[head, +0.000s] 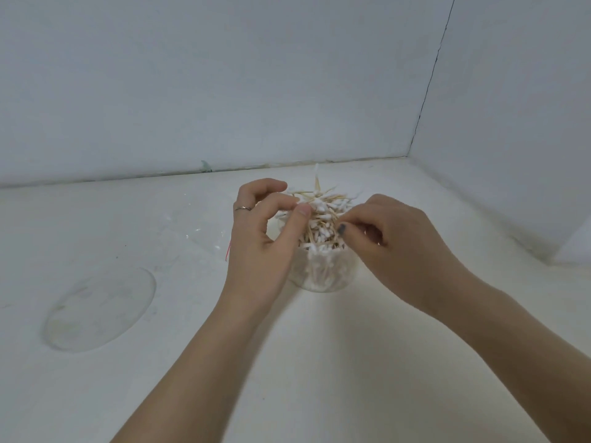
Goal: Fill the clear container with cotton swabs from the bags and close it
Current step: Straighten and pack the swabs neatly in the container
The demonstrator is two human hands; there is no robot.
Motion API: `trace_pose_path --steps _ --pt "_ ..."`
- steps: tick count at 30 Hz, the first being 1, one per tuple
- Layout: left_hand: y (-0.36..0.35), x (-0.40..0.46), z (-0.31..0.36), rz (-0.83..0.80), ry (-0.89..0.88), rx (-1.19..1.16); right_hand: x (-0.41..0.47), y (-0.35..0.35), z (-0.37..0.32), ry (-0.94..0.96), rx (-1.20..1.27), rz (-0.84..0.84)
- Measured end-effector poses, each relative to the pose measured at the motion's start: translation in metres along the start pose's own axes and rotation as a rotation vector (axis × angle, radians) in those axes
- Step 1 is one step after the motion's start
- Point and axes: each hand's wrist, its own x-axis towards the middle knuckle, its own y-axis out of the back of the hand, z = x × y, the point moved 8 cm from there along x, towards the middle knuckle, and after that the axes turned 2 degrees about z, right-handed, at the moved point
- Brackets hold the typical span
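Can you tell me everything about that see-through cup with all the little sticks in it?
The clear container is a round, see-through plastic tub standing upright on the white table, near the back corner. It is open, with no lid on. Cotton swabs with wooden sticks and white tips fill it and pile up messily above the rim. The left hand curls beside it, and the right hand pinches at the swabs on top.

Clear glossy plastic container (323, 270), wooden-stemmed cotton swabs (323, 215), transparent lid (100, 306) probably plastic, matt white tabletop (319, 362)
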Motion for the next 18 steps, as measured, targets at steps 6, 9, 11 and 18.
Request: trace_pose_path --steps 6,9,11,18 --pt "0.004 0.003 0.008 0.005 -0.053 -0.033 -0.021 -0.003 -0.001 0.211 0.042 0.182" --pt "-0.002 -0.001 0.007 -0.043 -0.061 -0.001 -0.027 -0.009 0.001 0.272 0.057 0.197" --pt "-0.003 -0.001 0.006 -0.044 -0.049 0.001 -0.029 -0.012 0.002 0.282 0.065 0.203" --pt "0.001 0.004 0.002 0.016 0.008 -0.077 -0.036 -0.007 -0.005 0.360 0.026 0.245"
